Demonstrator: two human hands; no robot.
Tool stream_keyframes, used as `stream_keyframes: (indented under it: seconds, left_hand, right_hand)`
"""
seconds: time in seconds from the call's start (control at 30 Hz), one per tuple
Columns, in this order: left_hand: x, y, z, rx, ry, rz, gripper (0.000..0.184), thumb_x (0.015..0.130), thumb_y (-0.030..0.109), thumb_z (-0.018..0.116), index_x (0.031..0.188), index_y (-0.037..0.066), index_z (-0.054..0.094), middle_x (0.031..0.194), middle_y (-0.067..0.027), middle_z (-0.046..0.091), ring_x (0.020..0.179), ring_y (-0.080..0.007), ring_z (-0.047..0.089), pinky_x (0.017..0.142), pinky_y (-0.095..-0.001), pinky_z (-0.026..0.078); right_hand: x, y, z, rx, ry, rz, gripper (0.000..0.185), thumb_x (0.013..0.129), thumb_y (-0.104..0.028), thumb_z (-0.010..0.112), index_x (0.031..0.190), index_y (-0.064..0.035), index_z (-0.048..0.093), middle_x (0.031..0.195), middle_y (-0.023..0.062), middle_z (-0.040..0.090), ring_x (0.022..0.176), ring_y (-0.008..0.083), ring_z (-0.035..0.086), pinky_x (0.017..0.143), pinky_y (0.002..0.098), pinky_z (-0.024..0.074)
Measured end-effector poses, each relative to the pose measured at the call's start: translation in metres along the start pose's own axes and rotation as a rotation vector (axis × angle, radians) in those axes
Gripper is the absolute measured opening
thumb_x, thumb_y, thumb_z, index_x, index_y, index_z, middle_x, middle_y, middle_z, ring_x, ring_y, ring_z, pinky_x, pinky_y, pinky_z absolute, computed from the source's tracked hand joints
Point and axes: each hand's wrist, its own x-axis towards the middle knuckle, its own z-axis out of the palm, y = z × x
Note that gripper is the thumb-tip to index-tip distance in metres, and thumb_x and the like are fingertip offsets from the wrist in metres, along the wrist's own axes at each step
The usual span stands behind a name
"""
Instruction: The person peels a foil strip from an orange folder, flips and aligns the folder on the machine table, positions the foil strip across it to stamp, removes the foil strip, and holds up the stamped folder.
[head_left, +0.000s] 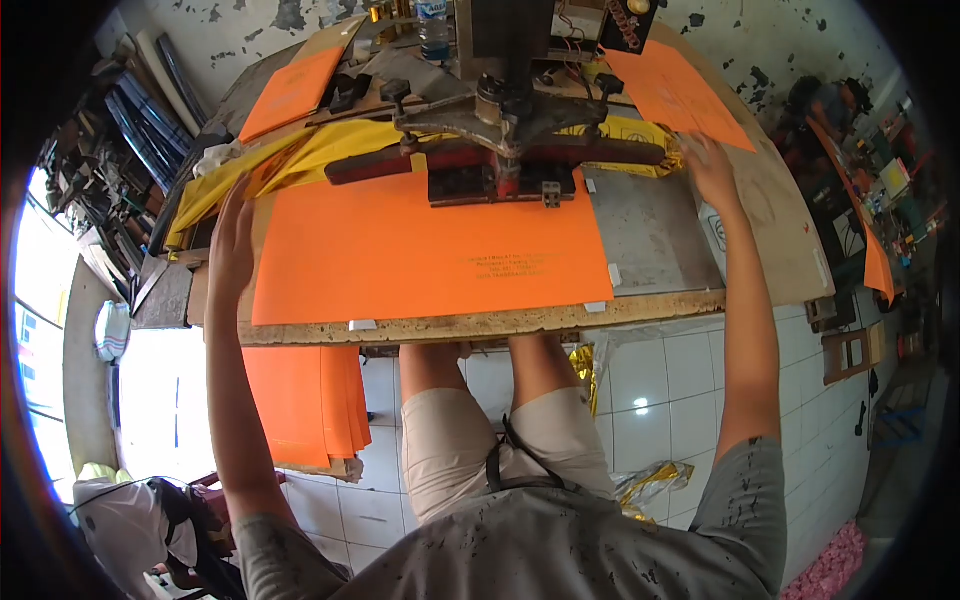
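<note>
An orange sheet (400, 260) with small printed text lies on the wooden board (480, 328), its back edge under the dark metal press (505, 150). A yellow foil strip (370, 143) runs across the board beneath the press arms. At the strip's left part is my left hand (235, 215), seen edge-on, its fingers pointing forward and their grip hidden. My right hand (708, 165) is at the crumpled right end of the foil, fingers closed on it. A grey metal plate (650, 235) shows right of the sheet.
Orange sheets lie at the back left (290, 92) and back right (680, 95). More orange sheets (300, 400) are below the board at left. A water bottle (432, 30) stands behind. Foil scraps (655, 490) lie on the floor. Another person (835, 100) is at the far right.
</note>
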Motion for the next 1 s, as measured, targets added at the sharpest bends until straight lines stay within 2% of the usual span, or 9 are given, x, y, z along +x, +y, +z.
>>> stream_keyframes:
  seconds: [0.07, 0.13, 0.23, 0.33, 0.43, 0.6, 0.77, 0.87, 1.0]
  left_hand:
    - [-0.053, 0.022, -0.009, -0.017, 0.121, -0.008, 0.050, 0.112, 0.030, 0.038, 0.154, 0.004, 0.045, 0.158, -0.0163, 0.047, 0.149, -0.0326, 0.041, 0.123, -0.0430, 0.031]
    - [-0.110, 0.042, -0.005, 0.042, 0.199, -0.043, 0.050, 0.112, 0.029, 0.036, 0.155, 0.003, 0.043, 0.157, -0.0179, 0.048, 0.149, -0.0352, 0.041, 0.122, -0.0473, 0.032]
    - [-0.184, 0.061, 0.029, 0.096, 0.272, -0.054, 0.055, 0.112, 0.035, 0.041, 0.155, 0.000, 0.038, 0.162, -0.0205, 0.039, 0.152, -0.0392, 0.034, 0.123, -0.0519, 0.029]
    - [-0.219, 0.079, 0.069, 0.236, 0.238, -0.016, 0.067, 0.109, 0.047, 0.040, 0.161, 0.005, 0.029, 0.167, -0.0231, 0.029, 0.155, -0.0461, 0.023, 0.124, -0.0616, 0.019]
    - [-0.233, 0.077, 0.095, 0.277, 0.244, -0.054, 0.072, 0.107, 0.046, 0.043, 0.164, 0.007, 0.021, 0.169, -0.0251, 0.020, 0.157, -0.0471, 0.016, 0.124, -0.0645, 0.014]
    - [-0.230, 0.061, 0.122, 0.207, 0.355, -0.054, 0.076, 0.106, 0.042, 0.048, 0.165, 0.007, 0.014, 0.170, -0.0259, 0.012, 0.157, -0.0507, 0.008, 0.123, -0.0660, 0.013]
    - [-0.228, 0.061, 0.131, 0.141, 0.418, -0.025, 0.074, 0.105, 0.034, 0.051, 0.163, 0.004, 0.016, 0.170, -0.0271, 0.013, 0.156, -0.0526, 0.008, 0.123, -0.0661, 0.013]
    - [-0.229, 0.064, 0.126, 0.110, 0.403, -0.036, 0.073, 0.107, 0.040, 0.048, 0.164, 0.007, 0.015, 0.171, -0.0244, 0.012, 0.157, -0.0490, 0.006, 0.124, -0.0651, 0.012]
    - [-0.232, 0.067, 0.124, 0.087, 0.403, -0.023, 0.073, 0.106, 0.035, 0.050, 0.163, 0.005, 0.018, 0.171, -0.0246, 0.013, 0.157, -0.0492, 0.007, 0.124, -0.0635, 0.013]
  right_hand:
    - [-0.041, -0.017, -0.020, -0.200, 0.037, 0.010, 0.053, 0.101, -0.040, 0.063, 0.139, -0.0037, 0.059, 0.136, 0.0190, 0.060, 0.128, 0.0402, 0.053, 0.113, 0.0504, 0.0373]
    - [-0.093, -0.079, -0.050, -0.217, 0.027, 0.003, 0.049, 0.101, -0.037, 0.064, 0.139, -0.0059, 0.058, 0.138, 0.0172, 0.059, 0.132, 0.0384, 0.050, 0.116, 0.0522, 0.0321]
    - [-0.156, -0.131, -0.059, -0.134, 0.005, -0.015, 0.041, 0.102, -0.031, 0.063, 0.135, -0.0074, 0.060, 0.137, 0.0136, 0.060, 0.135, 0.0344, 0.050, 0.116, 0.0489, 0.0334]
    - [-0.189, -0.142, -0.048, -0.077, 0.028, -0.019, 0.036, 0.103, -0.027, 0.061, 0.134, -0.0083, 0.061, 0.135, 0.0116, 0.061, 0.135, 0.0321, 0.051, 0.115, 0.0475, 0.0352]
    - [-0.195, -0.143, -0.043, -0.068, 0.084, 0.046, 0.029, 0.103, -0.020, 0.060, 0.129, -0.0086, 0.064, 0.132, 0.0098, 0.064, 0.132, 0.0304, 0.055, 0.114, 0.0468, 0.0368]
    - [-0.195, -0.142, -0.043, -0.049, 0.066, 0.037, 0.026, 0.102, -0.020, 0.060, 0.124, -0.0068, 0.067, 0.130, 0.0093, 0.064, 0.129, 0.0295, 0.057, 0.113, 0.0446, 0.0389]
    - [-0.195, -0.146, -0.048, -0.005, 0.051, 0.046, 0.025, 0.100, -0.020, 0.064, 0.122, -0.0074, 0.067, 0.130, 0.0081, 0.064, 0.126, 0.0290, 0.057, 0.111, 0.0433, 0.0400]
    - [-0.196, -0.141, -0.048, -0.008, -0.009, 0.056, 0.025, 0.098, -0.020, 0.067, 0.121, -0.0090, 0.067, 0.130, 0.0078, 0.063, 0.126, 0.0291, 0.055, 0.111, 0.0447, 0.0381]
    - [-0.171, -0.156, -0.049, -0.054, -0.114, -0.100, 0.027, 0.098, -0.023, 0.067, 0.122, -0.0100, 0.067, 0.133, 0.0082, 0.061, 0.128, 0.0303, 0.053, 0.111, 0.0461, 0.0367]
